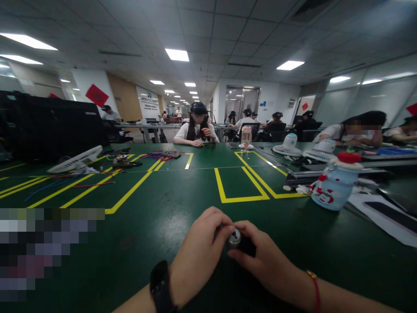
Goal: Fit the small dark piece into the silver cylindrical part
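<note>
Between my two hands is a small silver motor (233, 238), a short metal cylinder with a pale end face marked by dark spots. It stands upright near the front of the green table (153, 234). My left hand (203, 238) is closed, its thumb and forefinger pinching at the motor's upper left edge. From the other side my right hand (265, 258) curves round it, with the index finger behind and the thumb in front, gripping it. The motor's lower side is partly hidden by the fingers.
A light-blue bottle with a red lid (337, 182) stands to the right, beside a dark phone (392, 215) on paper. Bundled wires (164, 155) and a white fan (76, 160) lie at left. Yellow tape (246, 200) marks the table. A person (197, 128) sits opposite.
</note>
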The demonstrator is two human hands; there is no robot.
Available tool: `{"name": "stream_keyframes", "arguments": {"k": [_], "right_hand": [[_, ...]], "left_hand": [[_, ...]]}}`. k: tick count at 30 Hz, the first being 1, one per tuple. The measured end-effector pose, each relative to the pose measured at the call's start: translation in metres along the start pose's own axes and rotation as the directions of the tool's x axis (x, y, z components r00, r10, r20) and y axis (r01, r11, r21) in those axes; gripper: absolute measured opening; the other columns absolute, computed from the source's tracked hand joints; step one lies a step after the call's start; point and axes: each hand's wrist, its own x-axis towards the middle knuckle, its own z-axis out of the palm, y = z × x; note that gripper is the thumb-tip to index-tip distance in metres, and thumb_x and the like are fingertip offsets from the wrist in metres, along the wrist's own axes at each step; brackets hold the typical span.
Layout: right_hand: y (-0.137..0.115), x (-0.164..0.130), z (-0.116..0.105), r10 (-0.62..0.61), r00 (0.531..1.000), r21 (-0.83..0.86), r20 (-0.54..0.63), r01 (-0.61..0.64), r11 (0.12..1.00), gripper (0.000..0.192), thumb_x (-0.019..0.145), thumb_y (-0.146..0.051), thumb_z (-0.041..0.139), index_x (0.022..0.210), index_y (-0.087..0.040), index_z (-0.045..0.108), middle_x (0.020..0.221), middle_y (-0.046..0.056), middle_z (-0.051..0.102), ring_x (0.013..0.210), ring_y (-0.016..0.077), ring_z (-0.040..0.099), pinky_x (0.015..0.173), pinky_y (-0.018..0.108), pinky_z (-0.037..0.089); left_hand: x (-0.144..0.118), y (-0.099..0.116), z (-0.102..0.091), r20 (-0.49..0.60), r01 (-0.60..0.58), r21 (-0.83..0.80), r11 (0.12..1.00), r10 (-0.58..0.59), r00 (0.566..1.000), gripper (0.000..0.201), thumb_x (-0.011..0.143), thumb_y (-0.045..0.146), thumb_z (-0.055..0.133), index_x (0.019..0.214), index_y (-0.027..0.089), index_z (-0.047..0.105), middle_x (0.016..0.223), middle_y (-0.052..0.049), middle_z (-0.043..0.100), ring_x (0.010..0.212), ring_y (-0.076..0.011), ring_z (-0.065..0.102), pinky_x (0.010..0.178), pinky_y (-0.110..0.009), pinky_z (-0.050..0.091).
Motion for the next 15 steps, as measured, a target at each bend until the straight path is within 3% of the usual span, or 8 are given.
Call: {"name": "stream_keyframes", "arguments": {"k": [3,10,15], "right_hand": [[-0.001,-0.001,0.001,0.006,1.000,-0.045,-0.021,-0.007,0.999,0.033,0.081,-0.025,0.062,0.113,-0.022,0.053,0.108,0.001,0.062,0.096,0.0137,0.058,0.086,0.028,0.046],[0.003,-0.003,0.002,0.004,0.999,-0.101,-0.043,-0.008,0.995,0.036,0.080,-0.027,0.061,0.115,-0.021,0.053,0.111,0.004,0.061,0.099,0.0160,0.057,0.090,0.031,0.046],[0.009,-0.005,0.005,-0.012,0.998,-0.143,-0.059,0.003,0.990,0.058,0.078,-0.030,0.064,0.131,-0.024,0.044,0.127,0.007,0.054,0.115,0.0198,0.052,0.102,0.038,0.040]], "left_hand": [[-0.002,-0.007,-0.005,-0.024,0.007,0.024,1.000,-0.006,1.000,0.014,0.091,0.018,0.053,0.083,0.021,0.063,0.089,0.000,0.062,0.084,-0.0146,0.058,0.074,-0.026,0.045],[-0.016,-0.038,-0.004,0.172,0.005,0.221,0.975,-0.044,0.984,0.011,0.086,0.019,0.060,0.081,0.023,0.068,0.086,-0.001,0.065,0.086,-0.0190,0.058,0.077,-0.032,0.043],[-0.017,-0.038,-0.005,0.182,0.015,0.201,0.980,-0.053,0.982,0.011,0.087,0.022,0.058,0.090,0.024,0.068,0.091,-0.001,0.067,0.090,-0.0192,0.059,0.081,-0.033,0.045]]}}
